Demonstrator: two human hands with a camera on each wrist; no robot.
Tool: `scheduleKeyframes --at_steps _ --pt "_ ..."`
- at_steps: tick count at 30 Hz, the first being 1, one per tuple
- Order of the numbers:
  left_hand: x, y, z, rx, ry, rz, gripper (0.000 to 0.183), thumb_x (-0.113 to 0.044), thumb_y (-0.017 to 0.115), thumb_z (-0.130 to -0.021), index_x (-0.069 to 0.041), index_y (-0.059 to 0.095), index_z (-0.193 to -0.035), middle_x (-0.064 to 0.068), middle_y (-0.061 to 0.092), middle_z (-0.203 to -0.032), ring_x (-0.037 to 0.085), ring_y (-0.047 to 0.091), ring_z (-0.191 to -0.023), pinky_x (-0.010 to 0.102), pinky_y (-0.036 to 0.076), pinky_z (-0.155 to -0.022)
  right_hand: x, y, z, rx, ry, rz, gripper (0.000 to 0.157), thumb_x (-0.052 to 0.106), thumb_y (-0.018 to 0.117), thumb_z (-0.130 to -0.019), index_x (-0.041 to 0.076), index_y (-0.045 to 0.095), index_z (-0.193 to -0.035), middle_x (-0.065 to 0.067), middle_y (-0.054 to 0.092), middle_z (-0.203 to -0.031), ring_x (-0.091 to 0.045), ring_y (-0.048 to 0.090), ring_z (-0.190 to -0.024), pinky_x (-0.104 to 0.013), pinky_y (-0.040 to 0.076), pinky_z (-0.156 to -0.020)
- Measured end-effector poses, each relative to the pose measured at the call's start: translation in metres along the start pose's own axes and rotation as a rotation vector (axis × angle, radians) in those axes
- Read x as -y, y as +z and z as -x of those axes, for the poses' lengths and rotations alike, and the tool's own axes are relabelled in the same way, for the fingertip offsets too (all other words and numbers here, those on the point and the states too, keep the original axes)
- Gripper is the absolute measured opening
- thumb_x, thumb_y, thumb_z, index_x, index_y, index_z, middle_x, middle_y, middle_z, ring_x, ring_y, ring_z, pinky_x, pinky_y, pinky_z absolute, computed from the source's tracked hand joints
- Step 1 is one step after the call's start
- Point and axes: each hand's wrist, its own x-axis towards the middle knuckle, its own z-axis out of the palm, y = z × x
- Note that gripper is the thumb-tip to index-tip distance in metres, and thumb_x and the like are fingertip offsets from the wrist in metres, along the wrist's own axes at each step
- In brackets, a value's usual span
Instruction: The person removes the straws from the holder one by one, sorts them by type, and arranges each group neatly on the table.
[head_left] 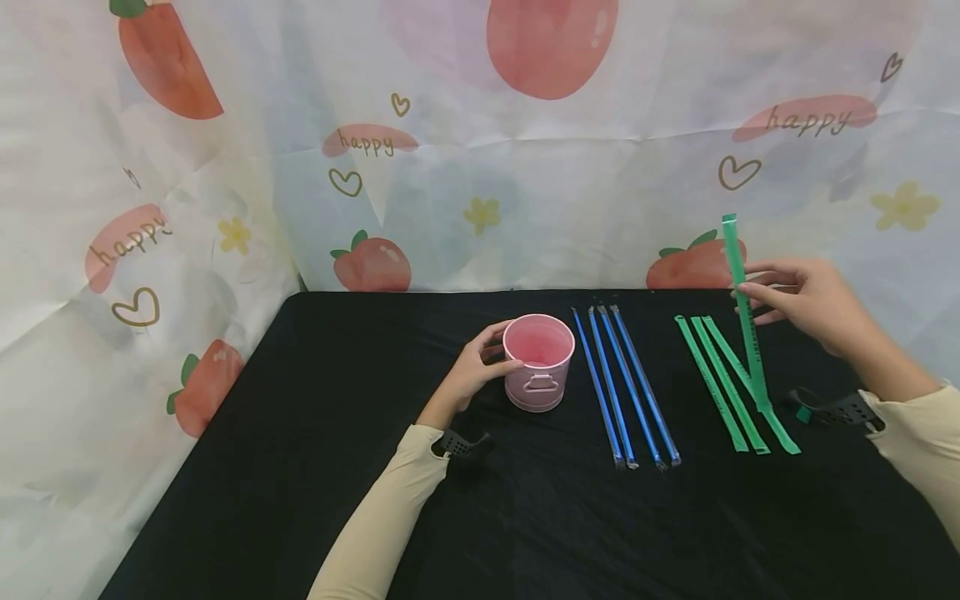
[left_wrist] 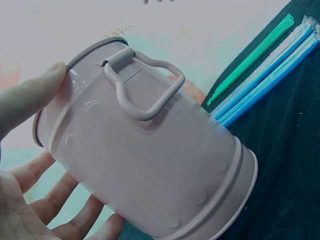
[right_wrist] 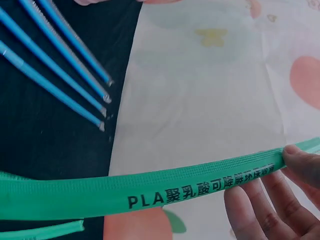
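My left hand [head_left: 480,364] grips a small pink bucket [head_left: 542,389] at its left side, thumb at the rim and fingers behind the wall. A folding wire handle [left_wrist: 145,95] shows on the bucket's side in the left wrist view. At the right, my right hand [head_left: 806,302] pinches a green-wrapped straw [head_left: 748,342] between thumb and fingers. The straw stands nearly upright, and black print, including "PLA", runs along its wrapper. Its lower end overlaps one of three green-wrapped straws [head_left: 711,383] lying on the black table.
Several blue straws in clear wrappers [head_left: 603,383] lie side by side between the bucket and the green straws. A black cloth [head_left: 300,500] covers the table. Behind it and at the left hangs a white curtain [head_left: 450,183] printed with fruit and "happy".
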Motion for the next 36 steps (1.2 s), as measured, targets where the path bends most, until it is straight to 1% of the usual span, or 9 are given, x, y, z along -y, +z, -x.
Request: scheduleKeyframes --at_steps 10,16,19,21,24,26,31,34,36 --pt "0.0 0.0 0.0 -0.005 -0.001 0.004 0.063 -0.008 0.067 -0.084 -0.015 0.04 -0.141 0.012 0.045 -0.141 0.033 0.042 -0.131 0.046 0.045 -0.1 -0.023 -0.014 0.01 0.047 0.049 0.032 0.029 0.012 0.057 -0.093 0.04 0.056 -0.101 0.029 0.063 -0.079 0.007 0.062 -0.071 -0.022 0.055 -0.056" --pt "0.0 0.0 0.0 0.001 -0.001 0.01 0.064 -0.01 0.068 -0.084 -0.016 0.039 -0.142 0.012 0.044 -0.142 0.033 0.042 -0.131 0.045 0.046 -0.1 -0.038 -0.019 0.014 0.059 0.065 0.063 0.031 0.012 0.058 -0.093 0.043 0.055 -0.096 0.028 0.063 -0.077 0.004 0.063 -0.067 -0.022 0.055 -0.056" --pt "0.001 0.0 0.0 0.003 -0.003 0.007 0.064 -0.011 0.068 -0.084 -0.016 0.039 -0.142 0.012 0.044 -0.142 0.032 0.041 -0.132 0.045 0.045 -0.101 -0.046 -0.02 0.014 0.059 0.077 0.112 0.022 0.015 0.057 -0.093 0.035 0.056 -0.101 0.031 0.06 -0.076 0.005 0.062 -0.066 -0.023 0.055 -0.056" --pt "0.001 -0.001 -0.001 0.002 -0.004 0.004 0.064 -0.012 0.068 -0.084 -0.016 0.04 -0.141 0.012 0.044 -0.142 0.032 0.041 -0.132 0.046 0.045 -0.101 -0.052 -0.02 0.014 0.058 0.085 0.147 0.015 0.017 0.057 -0.094 0.024 0.056 -0.107 0.033 0.058 -0.075 0.005 0.061 -0.066 -0.024 0.056 -0.057" --pt "0.0 -0.001 0.0 -0.001 -0.005 0.003 0.064 -0.013 0.069 -0.084 -0.016 0.04 -0.141 0.012 0.044 -0.142 0.033 0.041 -0.132 0.047 0.044 -0.102 -0.06 -0.021 0.014 0.062 0.101 0.164 0.022 0.019 0.057 -0.094 0.008 0.056 -0.113 0.033 0.058 -0.075 0.007 0.06 -0.066 -0.025 0.056 -0.058" --pt "-0.001 -0.001 0.0 -0.001 -0.006 0.003 0.064 -0.014 0.069 -0.084 -0.015 0.04 -0.141 0.012 0.044 -0.142 0.033 0.041 -0.132 0.047 0.044 -0.102 -0.066 -0.022 0.013 0.072 0.104 0.154 0.024 0.019 0.056 -0.094 0.005 0.055 -0.113 0.034 0.058 -0.076 0.007 0.06 -0.067 -0.024 0.056 -0.058" --pt "-0.002 -0.001 0.0 0.001 -0.01 0.006 0.063 -0.014 0.068 -0.085 -0.016 0.04 -0.141 0.012 0.044 -0.142 0.032 0.041 -0.132 0.047 0.044 -0.102 -0.079 -0.025 0.013 0.097 0.12 0.107 0.014 0.017 0.055 -0.095 0.018 0.055 -0.109 0.034 0.058 -0.077 0.008 0.06 -0.068 -0.025 0.056 -0.057" --pt "-0.001 0.0 0.0 -0.002 -0.013 0.0 0.063 -0.013 0.068 -0.085 -0.016 0.04 -0.141 0.012 0.043 -0.142 0.033 0.041 -0.132 0.046 0.044 -0.102 -0.085 -0.026 0.013 0.103 0.139 0.092 0.014 0.019 0.055 -0.095 0.027 0.053 -0.107 0.034 0.058 -0.077 0.009 0.059 -0.069 -0.026 0.056 -0.058" --pt "-0.001 0.0 0.0 -0.003 -0.016 -0.002 0.063 -0.011 0.067 -0.085 -0.015 0.04 -0.141 0.012 0.043 -0.142 0.033 0.041 -0.132 0.046 0.044 -0.102 -0.087 -0.026 0.013 0.113 0.148 0.074 0.015 0.019 0.056 -0.095 0.027 0.054 -0.107 0.033 0.059 -0.077 0.009 0.059 -0.069 -0.025 0.056 -0.058"
